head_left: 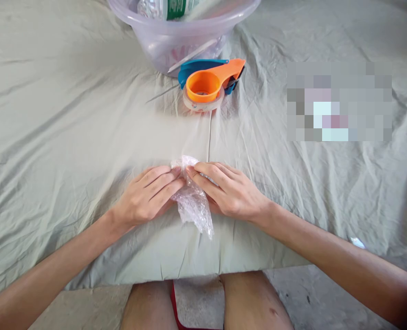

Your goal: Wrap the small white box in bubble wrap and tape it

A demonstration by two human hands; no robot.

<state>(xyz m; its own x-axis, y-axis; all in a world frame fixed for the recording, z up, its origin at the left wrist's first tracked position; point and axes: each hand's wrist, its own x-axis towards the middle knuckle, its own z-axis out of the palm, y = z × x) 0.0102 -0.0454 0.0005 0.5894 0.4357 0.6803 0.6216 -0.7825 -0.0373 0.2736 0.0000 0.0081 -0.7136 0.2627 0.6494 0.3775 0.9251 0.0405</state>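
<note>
Between my two hands is a crumpled piece of clear bubble wrap (194,206), its loose end hanging toward the near edge of the cloth. My left hand (148,192) grips it from the left side with the fingers bent inward. From the right, my right hand (229,190) pinches the upper part, thumbs and fingertips of both hands close together. Whether anything is wrapped inside the plastic I cannot tell. Beyond the hands lies an orange and blue tape dispenser (203,85) with a roll of tape on it, apart from both hands.
A translucent purple basin (186,32) holding a bottle with a green label and other plastic stands at the back. Wrinkled grey-green cloth (86,114) covers the surface. A blurred-out patch hides something at the right. A small shiny scrap (357,242) lies near the right front edge.
</note>
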